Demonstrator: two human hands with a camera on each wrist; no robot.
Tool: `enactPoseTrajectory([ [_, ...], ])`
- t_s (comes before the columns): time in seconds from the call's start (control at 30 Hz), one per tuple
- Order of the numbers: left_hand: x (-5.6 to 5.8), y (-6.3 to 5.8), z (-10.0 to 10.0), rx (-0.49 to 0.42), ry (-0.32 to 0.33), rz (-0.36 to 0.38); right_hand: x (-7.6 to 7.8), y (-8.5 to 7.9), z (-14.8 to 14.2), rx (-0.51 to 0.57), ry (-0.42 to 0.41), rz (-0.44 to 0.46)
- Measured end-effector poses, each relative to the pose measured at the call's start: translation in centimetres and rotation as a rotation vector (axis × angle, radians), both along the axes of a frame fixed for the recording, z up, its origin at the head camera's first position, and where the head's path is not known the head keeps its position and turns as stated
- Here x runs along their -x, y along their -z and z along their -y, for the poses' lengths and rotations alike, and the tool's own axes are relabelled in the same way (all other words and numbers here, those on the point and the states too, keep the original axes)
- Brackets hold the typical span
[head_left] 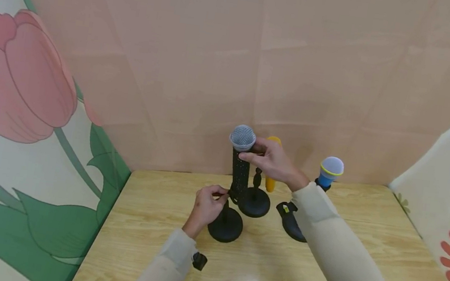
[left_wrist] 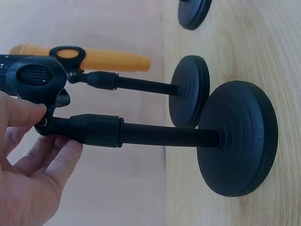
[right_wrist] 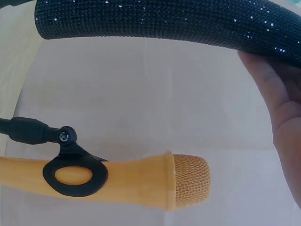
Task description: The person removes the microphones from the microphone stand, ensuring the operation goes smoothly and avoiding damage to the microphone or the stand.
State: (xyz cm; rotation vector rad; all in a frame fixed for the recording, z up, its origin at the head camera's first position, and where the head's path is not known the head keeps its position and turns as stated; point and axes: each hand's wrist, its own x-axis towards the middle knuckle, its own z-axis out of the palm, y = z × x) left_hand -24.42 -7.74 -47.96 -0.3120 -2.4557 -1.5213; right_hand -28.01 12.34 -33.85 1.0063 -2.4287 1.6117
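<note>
My right hand (head_left: 275,162) grips a black glittery microphone (head_left: 240,174) just below its silver mesh head, holding it upright, slightly tilted. In the right wrist view its sparkly handle (right_wrist: 150,21) crosses the top. My left hand (head_left: 207,205) pinches the joint below the clip of a black microphone stand (head_left: 225,229). The left wrist view shows that stand's oval clip (left_wrist: 59,77), pole and round base (left_wrist: 237,141). A dark ribbed surface shows through the clip; how far the microphone sits in it I cannot tell.
Just behind, an orange microphone (right_wrist: 136,183) sits in a second stand's clip (right_wrist: 101,176). Right of it, a blue microphone with a white head (head_left: 332,167) stands near another black base (head_left: 293,224), partly behind my right sleeve. A pink backdrop (head_left: 198,84) rises behind the wooden table (head_left: 145,215).
</note>
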Motion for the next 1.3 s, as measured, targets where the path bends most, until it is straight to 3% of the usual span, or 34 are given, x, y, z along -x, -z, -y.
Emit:
enactPoseTrajectory([
  [0.27,0.0,-0.1,0.3,-0.004,0.01,-0.026,0.4,-1.0,0.2,-0.021,-0.014,-0.05],
  [0.63,0.0,0.0,0.3,-0.01,0.02,-0.018,0.4,-2.0,0.1,-0.037,0.002,0.013],
  [1.1,0.1,0.4,0.3,-0.005,0.026,-0.018,0.1,-2.3,0.2,-0.038,0.011,0.029],
  [1.3,0.1,0.3,0.2,0.004,0.027,-0.016,0.1,-3.9,-0.5,-0.015,0.024,-0.052],
])
